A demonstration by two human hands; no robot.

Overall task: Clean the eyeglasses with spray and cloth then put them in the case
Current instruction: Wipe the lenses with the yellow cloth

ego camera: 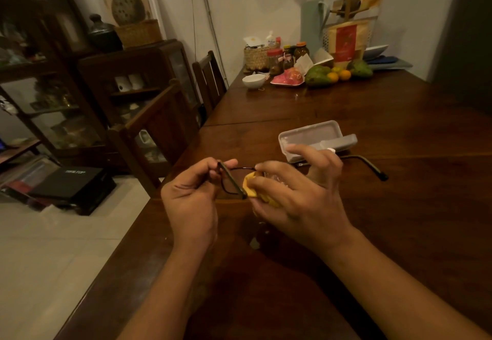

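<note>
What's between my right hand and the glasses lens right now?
In the head view, the yellow cloth sits between the right hand and the lens of the eyeglasses.

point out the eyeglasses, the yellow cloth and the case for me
eyeglasses [231,179]: head view, on the dark front bar of the frame
yellow cloth [251,188]: head view, on the fold showing beside the frame
case [308,133]: head view, on the inside of the open grey shell

Wooden table [412,220] with open case [306,137], bowl [253,80], perhaps mangoes [318,76]
</note>
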